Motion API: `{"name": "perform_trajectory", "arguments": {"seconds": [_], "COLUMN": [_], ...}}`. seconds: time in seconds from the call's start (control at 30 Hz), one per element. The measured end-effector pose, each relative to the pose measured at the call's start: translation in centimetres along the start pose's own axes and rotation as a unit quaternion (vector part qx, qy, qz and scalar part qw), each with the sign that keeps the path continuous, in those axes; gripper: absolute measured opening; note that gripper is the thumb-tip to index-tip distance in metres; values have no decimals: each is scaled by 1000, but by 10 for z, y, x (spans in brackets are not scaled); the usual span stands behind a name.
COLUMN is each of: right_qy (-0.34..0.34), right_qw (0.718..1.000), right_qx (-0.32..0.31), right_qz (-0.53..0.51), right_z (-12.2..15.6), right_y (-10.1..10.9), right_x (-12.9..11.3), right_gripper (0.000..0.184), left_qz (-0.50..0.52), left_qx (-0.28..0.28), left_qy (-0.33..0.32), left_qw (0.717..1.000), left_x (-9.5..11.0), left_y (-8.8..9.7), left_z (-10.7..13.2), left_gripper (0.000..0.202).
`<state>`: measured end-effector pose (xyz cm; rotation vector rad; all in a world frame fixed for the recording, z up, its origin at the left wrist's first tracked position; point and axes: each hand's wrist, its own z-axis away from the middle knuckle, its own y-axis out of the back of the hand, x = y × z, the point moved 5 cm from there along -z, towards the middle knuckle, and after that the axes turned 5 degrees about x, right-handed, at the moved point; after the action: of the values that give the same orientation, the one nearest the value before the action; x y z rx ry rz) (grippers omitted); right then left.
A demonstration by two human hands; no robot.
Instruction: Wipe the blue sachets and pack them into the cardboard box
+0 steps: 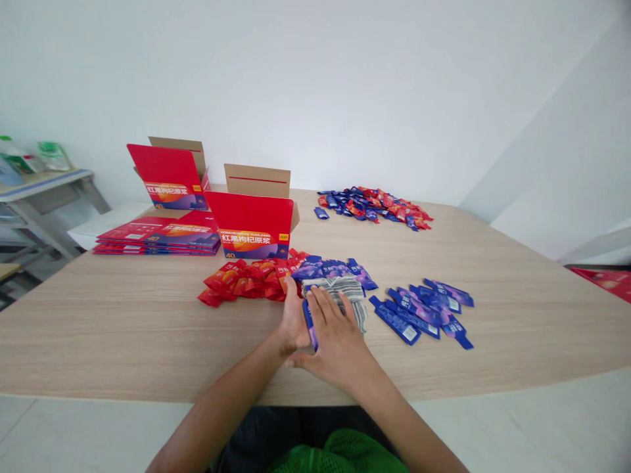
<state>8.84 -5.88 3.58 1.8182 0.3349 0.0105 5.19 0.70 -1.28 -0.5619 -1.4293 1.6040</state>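
On the wooden table (123, 328), both my hands press together a stack of blue sachets (340, 289) stood on edge. My left hand (294, 320) holds the stack's left side with fingers closed against it. My right hand (334, 335) lies over the near side, fingers laid flat on the packs. Just behind the stack lies a row of red sachets (241, 279) and more blue sachets (330, 267). An open red carton (254, 223) stands behind them.
Loose blue sachets (424, 309) lie to the right of my hands. A mixed red and blue heap (374, 205) sits at the far side. Flat red cartons (158, 235) are stacked at the left with another open carton (172, 174). A shelf (39, 180) stands far left.
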Motion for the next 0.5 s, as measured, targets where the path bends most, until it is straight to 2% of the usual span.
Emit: {"name": "perform_trajectory", "arguments": {"seconds": [0.17,0.3,0.4,0.5], "right_qy": [-5,3,22,25], "right_qw": [1000,998,996,996], "right_qx": [4,46,74,81], "right_qz": [22,29,35,36], "right_z": [-17,-28,-27,-18], "right_y": [1,9,11,10], "right_x": [6,7,2,3], "right_gripper": [104,95,101,109], "left_qz": [27,38,35,40], "left_qx": [8,-19,-56,-70], "left_qy": [-29,-60,-42,-13], "left_qw": [999,997,997,997], "left_x": [4,13,16,8], "left_y": [-1,-7,-12,-12], "left_z": [-9,-6,1,2], "left_gripper": [103,101,106,112]}}
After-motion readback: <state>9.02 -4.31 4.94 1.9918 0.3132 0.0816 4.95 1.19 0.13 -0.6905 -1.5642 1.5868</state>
